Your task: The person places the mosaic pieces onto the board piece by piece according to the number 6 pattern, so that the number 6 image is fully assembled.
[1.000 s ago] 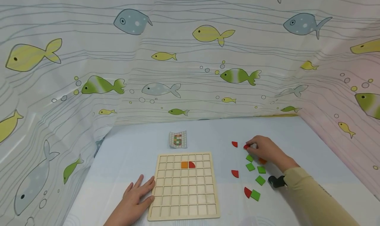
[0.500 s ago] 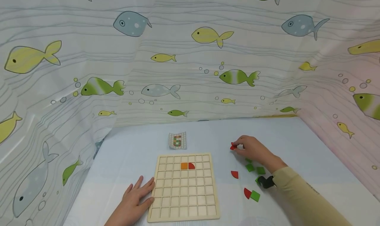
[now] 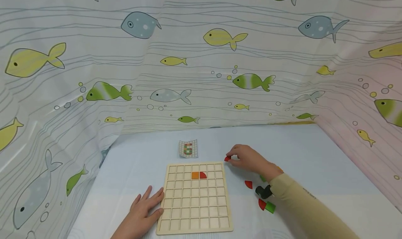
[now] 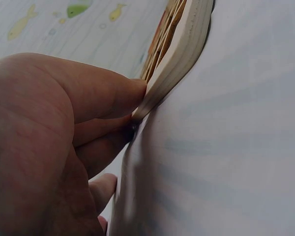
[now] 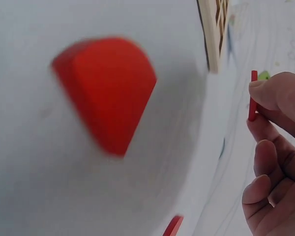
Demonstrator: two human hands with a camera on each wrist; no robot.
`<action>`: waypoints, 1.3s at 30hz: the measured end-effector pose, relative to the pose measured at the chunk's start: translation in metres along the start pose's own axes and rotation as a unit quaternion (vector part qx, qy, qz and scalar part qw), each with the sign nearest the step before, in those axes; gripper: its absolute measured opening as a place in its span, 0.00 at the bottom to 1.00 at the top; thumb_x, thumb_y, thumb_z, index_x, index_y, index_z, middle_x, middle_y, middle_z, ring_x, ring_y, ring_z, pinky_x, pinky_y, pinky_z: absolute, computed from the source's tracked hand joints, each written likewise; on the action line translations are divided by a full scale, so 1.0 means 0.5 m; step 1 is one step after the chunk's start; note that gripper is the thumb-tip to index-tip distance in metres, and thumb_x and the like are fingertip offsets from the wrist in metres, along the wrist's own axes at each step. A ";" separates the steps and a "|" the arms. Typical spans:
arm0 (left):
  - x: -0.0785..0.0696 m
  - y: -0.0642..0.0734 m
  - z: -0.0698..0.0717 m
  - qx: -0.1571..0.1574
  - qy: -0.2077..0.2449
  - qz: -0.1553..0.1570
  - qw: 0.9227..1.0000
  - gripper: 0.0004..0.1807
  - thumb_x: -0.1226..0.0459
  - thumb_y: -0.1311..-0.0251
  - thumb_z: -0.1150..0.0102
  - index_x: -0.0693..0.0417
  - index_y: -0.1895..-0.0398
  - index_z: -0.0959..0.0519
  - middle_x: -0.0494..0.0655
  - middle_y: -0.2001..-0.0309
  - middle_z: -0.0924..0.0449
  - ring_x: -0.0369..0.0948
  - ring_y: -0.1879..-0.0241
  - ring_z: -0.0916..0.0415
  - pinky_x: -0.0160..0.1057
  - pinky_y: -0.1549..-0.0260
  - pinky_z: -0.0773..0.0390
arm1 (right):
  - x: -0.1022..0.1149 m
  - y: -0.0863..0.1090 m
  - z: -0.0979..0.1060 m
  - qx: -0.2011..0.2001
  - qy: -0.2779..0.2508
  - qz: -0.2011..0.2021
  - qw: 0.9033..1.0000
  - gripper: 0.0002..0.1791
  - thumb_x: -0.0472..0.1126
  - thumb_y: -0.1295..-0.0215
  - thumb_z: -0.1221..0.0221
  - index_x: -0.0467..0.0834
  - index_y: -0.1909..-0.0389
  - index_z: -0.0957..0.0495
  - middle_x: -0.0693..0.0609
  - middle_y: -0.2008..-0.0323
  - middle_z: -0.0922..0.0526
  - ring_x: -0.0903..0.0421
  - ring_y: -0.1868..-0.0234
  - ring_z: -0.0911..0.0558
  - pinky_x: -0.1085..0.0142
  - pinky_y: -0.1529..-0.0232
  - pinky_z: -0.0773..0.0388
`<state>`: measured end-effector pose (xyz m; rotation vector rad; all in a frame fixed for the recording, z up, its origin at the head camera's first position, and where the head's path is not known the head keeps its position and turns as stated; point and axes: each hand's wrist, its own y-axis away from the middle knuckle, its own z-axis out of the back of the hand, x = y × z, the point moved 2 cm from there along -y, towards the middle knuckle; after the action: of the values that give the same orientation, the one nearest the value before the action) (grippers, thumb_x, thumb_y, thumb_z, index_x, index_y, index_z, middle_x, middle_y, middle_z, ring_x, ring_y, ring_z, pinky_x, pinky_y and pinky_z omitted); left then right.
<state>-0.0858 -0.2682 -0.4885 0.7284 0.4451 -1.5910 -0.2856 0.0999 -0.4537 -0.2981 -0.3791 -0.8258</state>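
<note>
My right hand [image 3: 246,157] pinches a red quarter-circle tile [image 3: 227,159] between thumb and fingertips, just off the board's upper right corner. Edge-on, this pinched tile [image 5: 252,109] shows upright in the right wrist view. The pale wooden grid board [image 3: 194,202] lies flat, bearing an orange square tile [image 3: 195,175] with a red quarter-circle tile [image 3: 202,175] right beside it. My left hand [image 3: 139,211] is spread at the board's left side, with its fingertips against the edge. In the left wrist view, the thumb [image 4: 132,91] touches the board's rim [image 4: 179,59].
A small pattern card [image 3: 188,149] lies behind the board. To the right lie a loose red tile [image 3: 248,184] and another red tile [image 3: 262,204] against a green square tile [image 3: 270,207]. The right forearm [image 3: 307,204], with its black wrist camera [image 3: 263,192], covers other tiles.
My right hand has carried the red tile leftward from the loose tiles to near the board's upper right corner. The left hand and the board stay where they were.
</note>
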 end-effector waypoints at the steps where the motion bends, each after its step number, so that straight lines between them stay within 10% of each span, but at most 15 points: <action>1: 0.000 0.000 0.000 0.000 -0.001 -0.001 1.000 0.33 0.50 0.33 0.40 0.57 0.30 0.31 0.41 0.27 0.40 0.55 0.24 0.62 0.67 0.35 0.68 | 0.005 -0.004 -0.003 0.000 0.001 0.004 1.000 0.12 0.40 0.37 0.34 0.48 0.53 0.13 0.60 0.59 0.18 0.59 0.57 0.21 0.66 0.57 0.21; 39: -0.001 -0.002 0.002 -0.003 0.005 0.009 1.000 0.33 0.49 0.34 0.40 0.57 0.31 0.30 0.41 0.27 0.39 0.55 0.24 0.62 0.68 0.35 0.69 | 0.212 -0.128 -0.109 0.079 0.031 0.134 0.987 0.09 0.44 0.34 0.36 0.49 0.57 0.11 0.60 0.62 0.19 0.65 0.61 0.23 0.75 0.58 0.26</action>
<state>-0.0869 -0.2682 -0.4875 0.7336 0.4505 -1.5698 -0.2572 -0.0324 -0.4487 -0.1701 -0.3359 -0.5358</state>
